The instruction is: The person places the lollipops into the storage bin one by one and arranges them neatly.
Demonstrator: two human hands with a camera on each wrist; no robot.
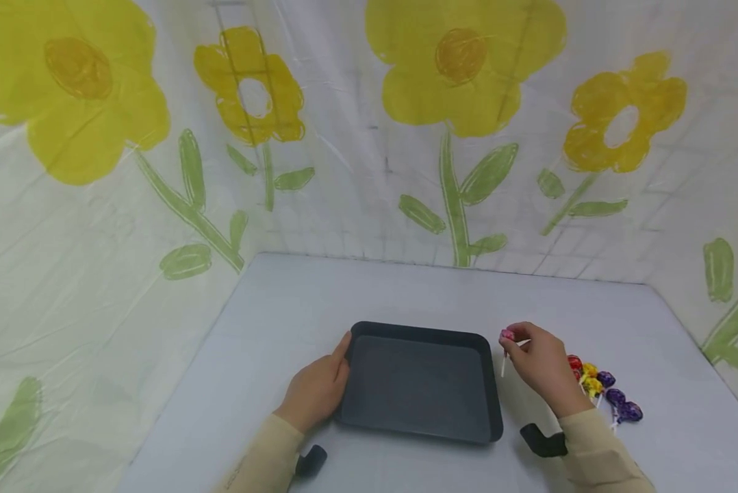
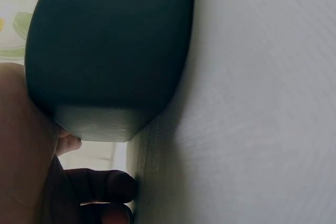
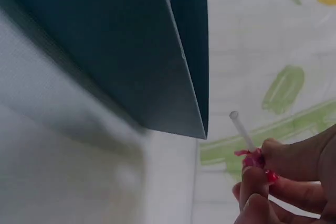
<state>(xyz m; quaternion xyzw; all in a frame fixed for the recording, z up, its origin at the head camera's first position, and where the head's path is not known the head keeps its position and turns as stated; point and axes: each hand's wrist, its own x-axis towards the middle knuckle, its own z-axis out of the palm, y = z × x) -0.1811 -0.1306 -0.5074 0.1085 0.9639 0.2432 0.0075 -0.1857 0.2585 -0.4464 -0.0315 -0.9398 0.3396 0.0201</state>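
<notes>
A dark grey baking tray (image 1: 421, 387) lies on the white table, its inside bare. At its left rim is my left hand (image 1: 316, 390), holding that side with the thumb by the rim and the fingers against the outer wall. In the left wrist view the tray wall (image 2: 107, 45) hides part of this grip. Just off the tray's right edge, my right hand (image 1: 538, 363) pinches a pink-wrapped lollipop (image 1: 507, 335) by its head. Its white stick (image 3: 241, 129) points down in the head view. Red, yellow and purple lollipops (image 1: 593, 387) lie beside the right wrist, partly behind it.
The white tabletop (image 1: 233, 383) runs back to a hanging sheet (image 1: 344, 192) printed with yellow flowers. Dark wrist mounts, one at the left wrist (image 1: 311, 462) and one at the right (image 1: 543, 440), jut out near the tray's front corners.
</notes>
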